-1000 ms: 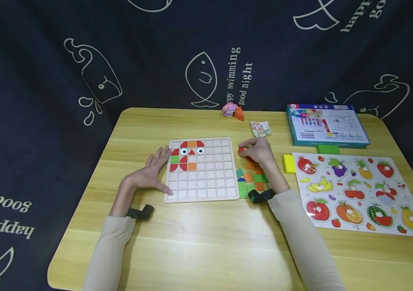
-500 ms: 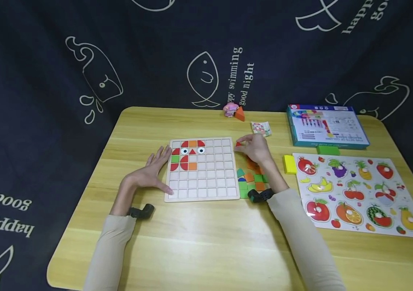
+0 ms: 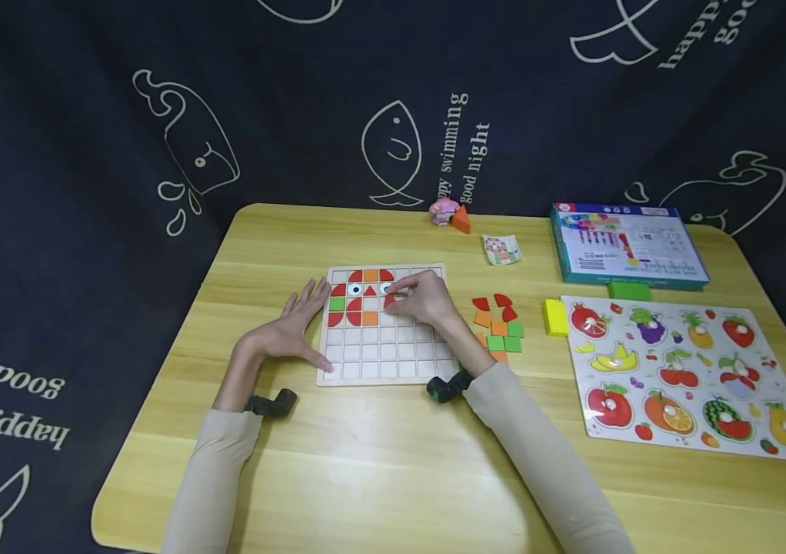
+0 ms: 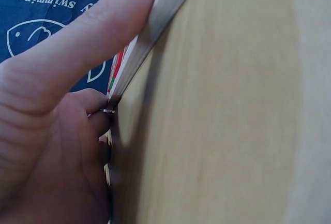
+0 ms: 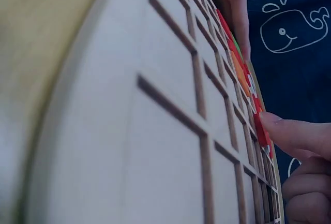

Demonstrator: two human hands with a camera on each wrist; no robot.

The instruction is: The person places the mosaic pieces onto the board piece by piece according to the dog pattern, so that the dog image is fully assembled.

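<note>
A pale wooden grid board (image 3: 379, 354) lies on the table with red, orange, green and eye-patterned tiles set in its upper left cells. My left hand (image 3: 287, 331) rests along the board's left edge, fingers spread and the thumb near its lower left corner. In the left wrist view the thumb (image 4: 98, 32) lies against the board's side. Over the upper middle of the board, my right hand (image 3: 424, 298) pinches a red tile (image 3: 389, 301) just below the right eye tile (image 3: 384, 288); the fingers partly cover it. The right wrist view has the thumb (image 5: 289, 131) right at the red pieces.
Loose red, orange and green tiles (image 3: 497, 328) lie right of the board. Behind them is a small picture card (image 3: 501, 249), with a pink figurine (image 3: 443, 211) farther back. A fruit puzzle board (image 3: 694, 392), yellow block (image 3: 555, 318), green block (image 3: 629, 292) and box (image 3: 631, 246) occupy the right side.
My right hand has moved left from the loose tiles onto the board, carrying a red tile. That uncovers the loose tiles. The left hand stays at the board's left edge.
</note>
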